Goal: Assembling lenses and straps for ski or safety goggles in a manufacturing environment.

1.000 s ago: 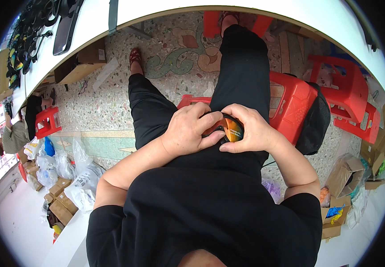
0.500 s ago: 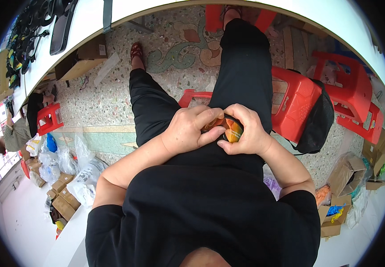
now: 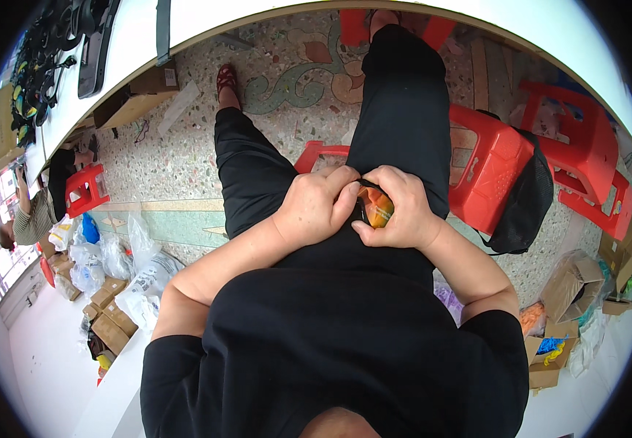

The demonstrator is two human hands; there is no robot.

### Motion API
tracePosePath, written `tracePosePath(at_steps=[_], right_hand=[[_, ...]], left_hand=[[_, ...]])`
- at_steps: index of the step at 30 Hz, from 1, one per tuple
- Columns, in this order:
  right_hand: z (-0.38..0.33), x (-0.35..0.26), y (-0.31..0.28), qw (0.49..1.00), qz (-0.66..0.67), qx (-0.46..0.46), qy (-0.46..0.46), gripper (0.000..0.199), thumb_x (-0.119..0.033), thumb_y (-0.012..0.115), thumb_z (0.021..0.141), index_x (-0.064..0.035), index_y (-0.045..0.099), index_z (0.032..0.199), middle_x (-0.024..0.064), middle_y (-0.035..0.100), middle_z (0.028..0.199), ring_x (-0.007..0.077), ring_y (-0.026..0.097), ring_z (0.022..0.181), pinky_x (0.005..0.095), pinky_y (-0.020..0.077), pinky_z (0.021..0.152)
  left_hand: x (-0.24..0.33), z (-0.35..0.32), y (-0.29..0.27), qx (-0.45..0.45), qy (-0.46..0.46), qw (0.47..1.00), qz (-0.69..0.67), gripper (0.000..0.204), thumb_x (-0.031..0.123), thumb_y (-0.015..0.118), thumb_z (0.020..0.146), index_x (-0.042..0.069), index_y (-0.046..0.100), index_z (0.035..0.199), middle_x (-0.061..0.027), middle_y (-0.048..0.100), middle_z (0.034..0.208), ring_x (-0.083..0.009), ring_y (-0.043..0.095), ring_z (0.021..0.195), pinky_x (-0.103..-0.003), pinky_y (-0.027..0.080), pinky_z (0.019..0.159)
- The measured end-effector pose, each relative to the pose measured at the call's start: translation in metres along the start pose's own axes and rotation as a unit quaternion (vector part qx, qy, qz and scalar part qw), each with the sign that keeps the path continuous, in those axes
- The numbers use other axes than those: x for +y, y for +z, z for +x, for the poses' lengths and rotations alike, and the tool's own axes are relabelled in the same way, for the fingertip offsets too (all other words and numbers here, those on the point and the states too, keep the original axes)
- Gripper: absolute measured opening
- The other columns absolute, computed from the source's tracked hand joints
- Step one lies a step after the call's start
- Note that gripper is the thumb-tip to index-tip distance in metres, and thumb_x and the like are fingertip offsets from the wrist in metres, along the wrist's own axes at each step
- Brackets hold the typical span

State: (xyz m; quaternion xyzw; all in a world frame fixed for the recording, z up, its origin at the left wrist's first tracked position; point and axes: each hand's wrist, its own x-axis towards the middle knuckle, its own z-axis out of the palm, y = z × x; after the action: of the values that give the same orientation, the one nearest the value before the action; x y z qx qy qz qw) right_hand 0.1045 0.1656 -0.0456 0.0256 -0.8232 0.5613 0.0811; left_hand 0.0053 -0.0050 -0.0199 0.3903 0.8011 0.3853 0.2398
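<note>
Over my lap, my right hand (image 3: 407, 210) curls around a small curved thing with an orange-and-yellow face and a black edge (image 3: 379, 212). Its thumb and fingers grip the right side of the piece. My left hand (image 3: 317, 204) is closed against the left edge, thumb and forefinger pressed together at the black border. The fingers hide much of the thing, so its exact kind does not show.
A white table (image 3: 257, 25) curves along the far side, bearing a dark phone (image 3: 98, 55) and a heap of black straps (image 3: 39, 80). Red stools (image 3: 487, 164) and a black bag (image 3: 526, 201) stand at right. Plastic bags (image 3: 148, 292) lie at left; another person (image 3: 39, 215) sits beyond.
My left hand has drawn slightly left and its fingers have folded in more. The orange-and-yellow piece has tilted, and less of its left part shows.
</note>
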Motion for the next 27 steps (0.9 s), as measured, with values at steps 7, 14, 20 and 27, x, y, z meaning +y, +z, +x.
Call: tracePosePath(at_steps=[7, 14, 20, 27], right_hand=[[-0.001, 0.002, -0.002, 0.999, -0.035, 0.012, -0.019, 0.051, -0.027, 0.083, 0.057, -0.0014, 0.058, 0.093, 0.0123, 0.059, 0.081, 0.0315, 0.063, 0.071, 0.0382, 0.0529, 0.062], [-0.007, -0.006, 0.004, 0.999, -0.045, 0.006, -0.022, 0.052, -0.028, 0.083, 0.060, -0.0014, 0.059, 0.097, 0.0121, 0.061, 0.085, 0.0315, 0.064, 0.074, 0.0378, 0.0533, 0.066], [-0.023, -0.030, -0.021, 0.995, 0.010, -0.076, 0.057, 0.074, -0.027, 0.086, 0.066, 0.0011, 0.057, 0.128, 0.0141, 0.061, 0.105, 0.0263, 0.061, 0.096, 0.0354, 0.0489, 0.087], [-0.051, -0.047, -0.011, 0.985, 0.080, -0.061, 0.139, 0.073, -0.016, 0.082, 0.075, 0.0037, 0.050, 0.138, 0.0161, 0.058, 0.125, 0.0251, 0.057, 0.118, 0.0350, 0.0423, 0.104]], left_hand=[[0.002, 0.007, 0.003, -0.027, -0.032, 0.999, -0.032, 0.016, 0.013, 0.054, 0.094, 0.000, 0.063, 0.096, -0.0203, 0.066, 0.079, -0.0386, 0.066, 0.073, -0.043, 0.054, 0.067], [0.003, -0.006, 0.003, 0.032, 0.024, 0.999, 0.036, 0.017, 0.019, 0.062, 0.090, 0.002, 0.065, 0.091, -0.0174, 0.065, 0.075, -0.0352, 0.066, 0.069, -0.042, 0.054, 0.064], [0.018, -0.030, -0.026, -0.018, 0.050, 0.995, 0.079, 0.046, 0.034, 0.073, 0.085, 0.000, 0.062, 0.113, -0.0158, 0.065, 0.094, -0.0331, 0.066, 0.084, -0.040, 0.054, 0.074], [0.012, -0.046, -0.057, -0.175, 0.021, 0.982, -0.061, 0.077, 0.021, 0.077, 0.084, 0.001, 0.038, 0.147, -0.0225, 0.055, 0.130, -0.0365, 0.057, 0.117, -0.040, 0.046, 0.102]])
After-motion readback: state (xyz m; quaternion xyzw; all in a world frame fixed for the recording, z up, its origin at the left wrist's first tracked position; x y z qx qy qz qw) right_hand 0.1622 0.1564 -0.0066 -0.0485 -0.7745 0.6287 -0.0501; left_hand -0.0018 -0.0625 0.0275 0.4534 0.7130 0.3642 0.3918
